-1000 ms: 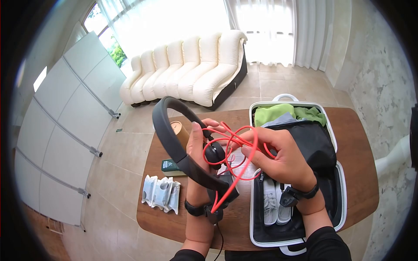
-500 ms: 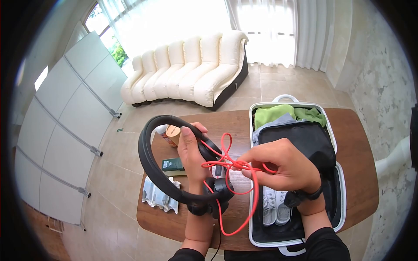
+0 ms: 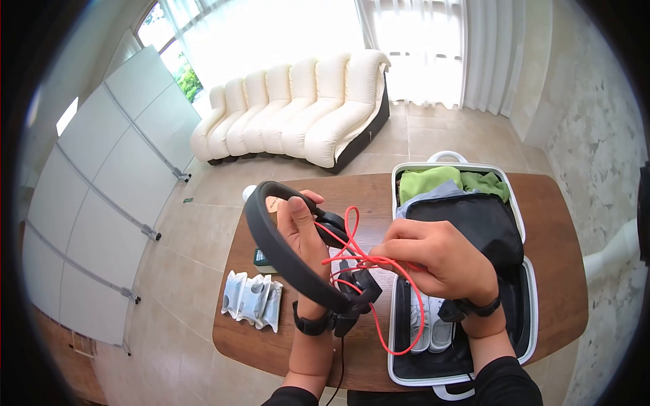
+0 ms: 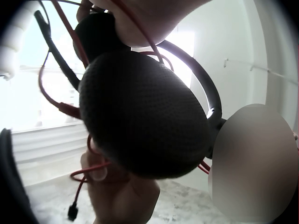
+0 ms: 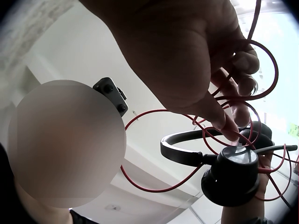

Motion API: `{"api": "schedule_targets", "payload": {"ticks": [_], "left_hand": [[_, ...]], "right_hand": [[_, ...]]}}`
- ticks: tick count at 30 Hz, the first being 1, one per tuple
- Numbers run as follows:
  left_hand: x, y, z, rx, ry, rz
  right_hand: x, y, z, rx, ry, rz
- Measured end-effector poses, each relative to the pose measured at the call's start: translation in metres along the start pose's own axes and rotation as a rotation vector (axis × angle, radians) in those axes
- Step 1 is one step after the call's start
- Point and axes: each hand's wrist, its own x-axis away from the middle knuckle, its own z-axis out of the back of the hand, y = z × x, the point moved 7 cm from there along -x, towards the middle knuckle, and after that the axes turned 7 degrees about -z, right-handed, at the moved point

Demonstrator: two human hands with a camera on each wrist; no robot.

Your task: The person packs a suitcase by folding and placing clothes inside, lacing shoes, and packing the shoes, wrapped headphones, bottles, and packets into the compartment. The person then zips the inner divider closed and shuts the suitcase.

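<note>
My left hand [image 3: 310,238] holds black over-ear headphones [image 3: 265,233] above the table, thumb up beside the headband. One dark ear cup [image 4: 140,112] fills the middle of the left wrist view. A thin arm [image 5: 275,148] sticks out from a cup in the right wrist view. The red cable [image 3: 422,314] hangs in tangled loops between the hands. With thumb and fingertips my right hand [image 3: 440,256] pinches part of it, just right of the headphones. A small black plug [image 4: 73,211] dangles from a cable end.
An open suitcase [image 3: 533,325] lies at the right of the wooden table [image 3: 558,271], holding white shoes [image 3: 441,333] and green clothing [image 3: 428,183]. Left of the headphones are white-blue packets [image 3: 254,301], a dark green box [image 3: 263,261] and a brown-lidded canister [image 3: 273,204].
The headphones first dipped and swung left, then came back right and turned. The right hand has lowered slightly, still pinching the cable. A loop of cable now hangs over the suitcase edge.
</note>
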Motion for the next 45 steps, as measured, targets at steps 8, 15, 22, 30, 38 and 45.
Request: {"api": "schedule_targets", "payload": {"ticks": [8,15,22,30,38,45], "left_hand": [[-0.001,-0.002,0.008,-0.077,0.047,-0.119],[0.001,0.006,0.009,0.053,0.072,-0.084],[0.001,0.009,0.009,0.075,0.038,0.001],[-0.001,0.009,0.007,0.035,0.011,0.026],[-0.001,0.008,0.007,-0.044,-0.027,0.074],[0.000,0.006,0.000,-0.021,-0.035,0.110]], "right_hand": [[0.001,-0.004,-0.004,0.041,-0.040,0.045],[0.000,-0.005,0.000,0.058,-0.025,0.063],[0.001,-0.001,-0.001,0.069,-0.012,0.055],[0.000,0.000,0.001,0.074,-0.002,0.028],[0.001,-0.002,0.005,0.111,0.000,0.005],[0.004,0.003,0.019,0.048,0.116,-0.074]]}}
